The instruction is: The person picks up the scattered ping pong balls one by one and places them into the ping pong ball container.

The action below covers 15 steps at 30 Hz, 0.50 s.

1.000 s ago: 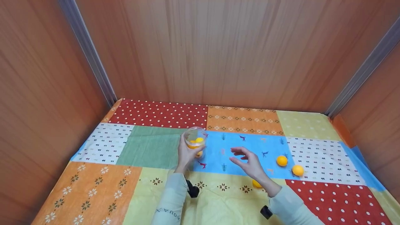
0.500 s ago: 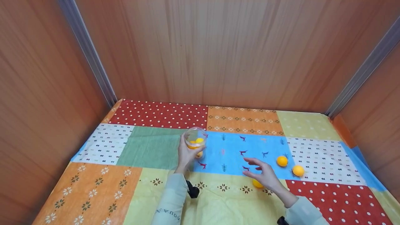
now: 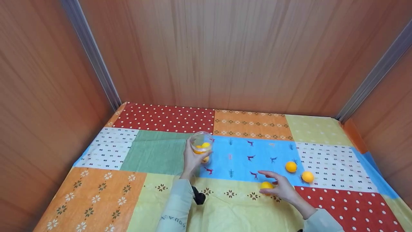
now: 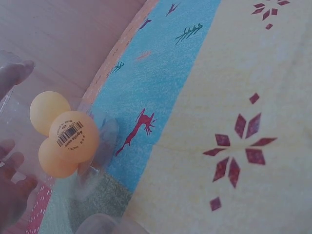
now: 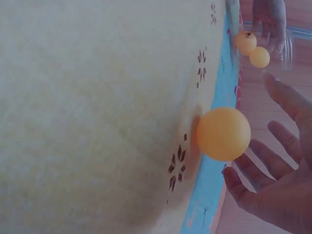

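My left hand (image 3: 192,158) grips a clear, open-topped jar (image 3: 202,137), which stands on the blue and green patches of the cloth. Three orange ping-pong balls (image 4: 74,136) lie inside it, one with dark print facing the left wrist camera. My right hand (image 3: 283,189) is at the seam of the blue and yellow patches, thumb and fingers spread on either side of a single orange ping-pong ball (image 5: 224,134). That ball rests on the cloth; whether the fingertips touch it I cannot tell.
Two more orange ping-pong balls (image 3: 291,167) lie beyond my right hand, near the white patch. A faint clear round piece (image 4: 100,224) sits by my left wrist. The patchwork cloth (image 3: 161,151) covers the table, with wood-grain panels (image 3: 206,58) behind and on both sides.
My right hand has moved right and toward me, away from the jar and down to the near ball, its fingers still spread. The left hand and jar have stayed put.
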Each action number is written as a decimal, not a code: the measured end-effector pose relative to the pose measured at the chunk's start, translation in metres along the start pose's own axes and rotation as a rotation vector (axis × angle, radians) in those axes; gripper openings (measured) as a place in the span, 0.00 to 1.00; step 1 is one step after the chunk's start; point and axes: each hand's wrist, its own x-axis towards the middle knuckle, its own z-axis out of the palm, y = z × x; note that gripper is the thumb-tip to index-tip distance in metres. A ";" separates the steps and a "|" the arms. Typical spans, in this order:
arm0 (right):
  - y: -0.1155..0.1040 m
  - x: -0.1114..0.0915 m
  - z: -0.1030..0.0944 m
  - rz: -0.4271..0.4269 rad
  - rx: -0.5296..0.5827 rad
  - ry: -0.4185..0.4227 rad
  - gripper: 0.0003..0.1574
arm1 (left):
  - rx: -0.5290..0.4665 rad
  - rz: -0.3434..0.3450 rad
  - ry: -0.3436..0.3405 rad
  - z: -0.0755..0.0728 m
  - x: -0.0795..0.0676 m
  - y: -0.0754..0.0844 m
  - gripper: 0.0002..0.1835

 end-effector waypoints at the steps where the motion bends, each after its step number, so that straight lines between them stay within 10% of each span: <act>1: 0.005 0.000 -0.001 0.005 -0.002 -0.009 0.37 | -0.001 -0.003 0.000 0.000 0.000 0.000 0.46; 15: 0.020 -0.003 -0.002 0.116 -0.027 -0.061 0.32 | -0.011 0.014 0.007 0.000 -0.002 0.000 0.45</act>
